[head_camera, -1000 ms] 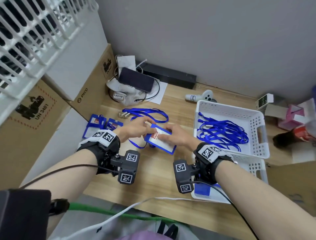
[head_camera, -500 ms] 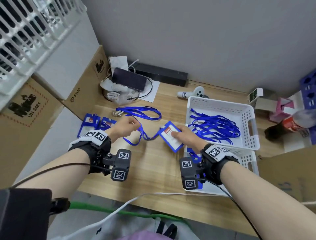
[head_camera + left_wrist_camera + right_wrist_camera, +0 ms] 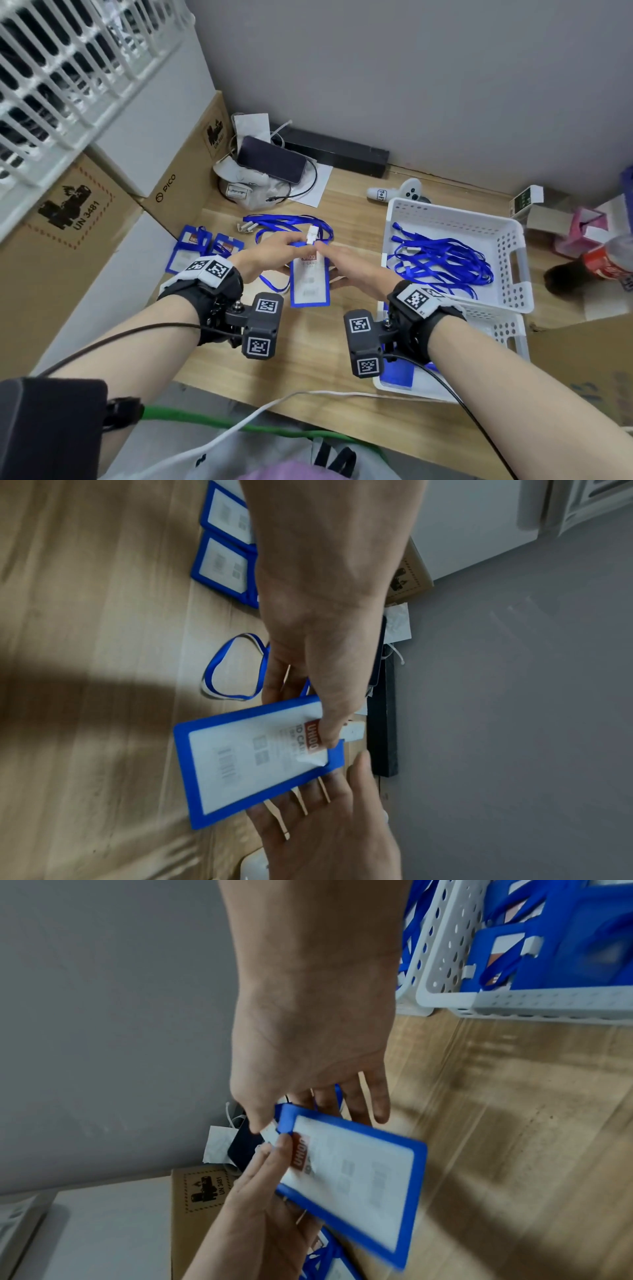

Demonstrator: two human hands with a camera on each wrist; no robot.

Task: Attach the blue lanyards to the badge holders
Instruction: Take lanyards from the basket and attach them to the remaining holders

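A blue-framed badge holder point(image 3: 310, 284) with a white card is held lengthwise above the table between both hands. My left hand point(image 3: 278, 249) pinches its top corner, thumb on the red label point(image 3: 313, 734), fingers behind. My right hand point(image 3: 329, 253) has its fingers under the holder and its thumb on the white lanyard clip point(image 3: 312, 235) at the top edge; the thumb point(image 3: 258, 1121) shows in the right wrist view. A loop of the blue lanyard point(image 3: 272, 286) lies under my left hand. The far white basket point(image 3: 455, 213) holds several loose blue lanyards point(image 3: 442, 262).
Two more badge holders point(image 3: 191, 246) lie at the left by cardboard boxes point(image 3: 171, 192). Other lanyards point(image 3: 284, 221) lie behind my hands. A nearer white basket point(image 3: 503, 329) holds blue badge holders. A phone point(image 3: 270, 159), a controller point(image 3: 409, 190) and a cola bottle point(image 3: 596, 267) stand around.
My hands, apart half a second ago with the lanyard stretched between them, have come together. The holder has turned lengthwise, and the white clip now sits at its top edge.
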